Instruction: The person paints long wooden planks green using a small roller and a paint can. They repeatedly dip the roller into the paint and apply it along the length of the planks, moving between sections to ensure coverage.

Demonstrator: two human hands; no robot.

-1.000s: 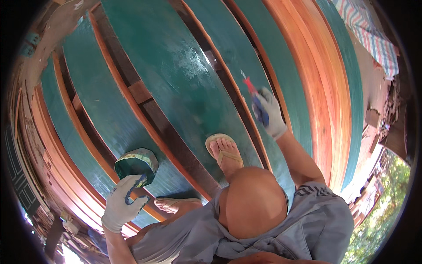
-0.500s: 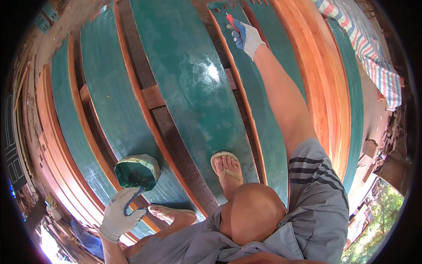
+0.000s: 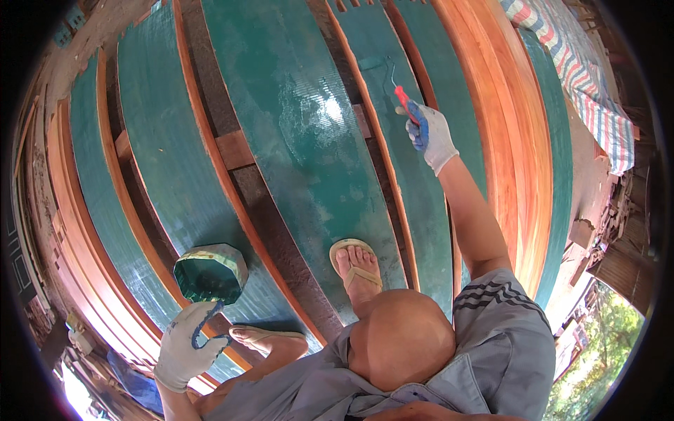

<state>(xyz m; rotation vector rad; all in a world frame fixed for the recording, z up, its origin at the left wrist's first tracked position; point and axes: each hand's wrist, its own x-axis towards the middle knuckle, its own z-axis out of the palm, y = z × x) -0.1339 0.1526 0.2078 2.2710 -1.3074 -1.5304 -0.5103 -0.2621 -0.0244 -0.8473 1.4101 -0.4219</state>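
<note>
My right hand [image 3: 430, 137], in a white glove with blue-coated fingers, is closed around the red handle of a small paint roller [image 3: 401, 96]. The roller's thin wire frame reaches forward, and its green-coated head touches a green-painted board [image 3: 414, 175]. A darker wet-looking patch shows around the head. My left hand [image 3: 188, 345], gloved the same way, is by the near rim of a many-sided paint container [image 3: 240, 270] with green paint inside. Its thumb and forefinger are spread in a C shape, the forefinger at the rim. The other fingers are hidden.
More green boards [image 3: 295, 140] with bare orange-brown edges lie side by side over dark gaps and a wooden crosspiece [image 3: 235, 149]. My sandalled feet [image 3: 358, 270] are on the boards. Unpainted planks [image 3: 516, 140] are stacked to the right, beyond them a striped sheet [image 3: 597, 105].
My right hand has drawn back toward me and slightly right with the roller, whose frame and head now show. My left hand stays beside the paint container. The view has shifted slightly.
</note>
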